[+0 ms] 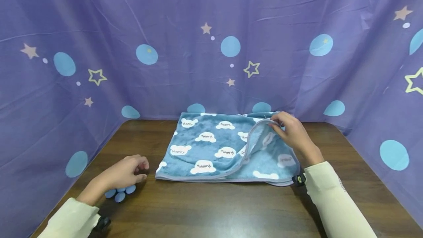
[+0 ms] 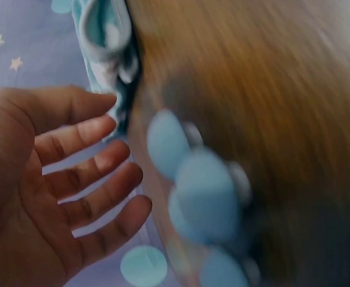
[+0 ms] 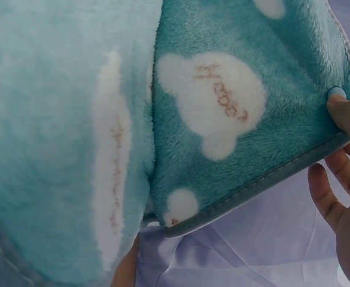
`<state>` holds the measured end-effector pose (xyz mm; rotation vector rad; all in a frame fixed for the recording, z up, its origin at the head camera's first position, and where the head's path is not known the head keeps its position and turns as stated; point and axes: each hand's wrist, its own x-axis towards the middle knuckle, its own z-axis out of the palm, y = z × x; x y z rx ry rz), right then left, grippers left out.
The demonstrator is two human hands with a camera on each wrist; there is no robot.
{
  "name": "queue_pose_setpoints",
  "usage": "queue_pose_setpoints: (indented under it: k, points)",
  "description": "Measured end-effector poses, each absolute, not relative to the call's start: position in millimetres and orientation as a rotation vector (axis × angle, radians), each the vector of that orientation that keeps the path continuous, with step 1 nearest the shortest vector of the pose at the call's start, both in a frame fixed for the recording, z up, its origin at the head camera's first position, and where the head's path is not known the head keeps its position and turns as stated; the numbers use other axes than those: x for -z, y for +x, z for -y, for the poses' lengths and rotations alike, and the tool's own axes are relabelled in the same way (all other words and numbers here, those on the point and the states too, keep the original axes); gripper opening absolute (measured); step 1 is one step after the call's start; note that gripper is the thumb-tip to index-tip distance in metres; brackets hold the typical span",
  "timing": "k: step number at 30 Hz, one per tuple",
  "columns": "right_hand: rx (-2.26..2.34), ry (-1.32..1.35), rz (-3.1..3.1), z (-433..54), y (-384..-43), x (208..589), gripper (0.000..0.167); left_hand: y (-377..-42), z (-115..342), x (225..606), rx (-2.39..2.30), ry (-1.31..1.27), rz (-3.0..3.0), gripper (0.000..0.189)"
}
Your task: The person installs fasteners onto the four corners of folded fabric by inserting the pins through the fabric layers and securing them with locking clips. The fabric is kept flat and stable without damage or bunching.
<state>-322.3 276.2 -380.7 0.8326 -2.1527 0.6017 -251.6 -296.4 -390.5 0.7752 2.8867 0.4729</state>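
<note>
A teal fleece blanket (image 1: 205,146) with white bear-head prints and a grey stitched edge lies folded across the far middle of the table. My right hand (image 1: 294,133) pinches its edge near the far right, and the upper layer rises there in a curved flap. In the right wrist view the thumb (image 3: 342,110) lies on the fleece with the other fingers behind it; a pale-blue spot shows at the thumb tip. My left hand (image 1: 127,172) hovers left of the blanket, fingers loosely bent, holding nothing. Several rounded light-blue pieces (image 2: 206,185) with whitish undersides sit below it, partly hidden in the head view.
The brown wooden table (image 1: 218,208) extends in front of the blanket and to both sides. A purple curtain (image 1: 185,76) with stars and blue dots hangs behind and along the sides. Each wrist carries a small black device (image 1: 299,180).
</note>
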Motion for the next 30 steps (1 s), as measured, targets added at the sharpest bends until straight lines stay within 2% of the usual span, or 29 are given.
queue_pose_setpoints:
  k: [7,12,25,30]
  points:
    - [-0.6,0.83,2.157,-273.2,-321.4,380.7,0.021,-244.1,330.2,398.5,-0.499,0.895,-2.816,0.035]
    - [-0.608,0.829,2.163,-273.3,-320.9,380.2,0.021,-240.8,343.4,401.5,-0.583,0.873,-2.749,0.04]
    - [-0.611,0.83,2.174,-275.0,-321.6,381.8,0.021,-244.6,346.9,410.2,-0.657,0.895,-2.689,0.032]
    - [-0.614,0.836,2.179,-275.0,-321.0,381.2,0.016,-247.6,341.6,412.8,-0.645,0.95,-2.718,0.025]
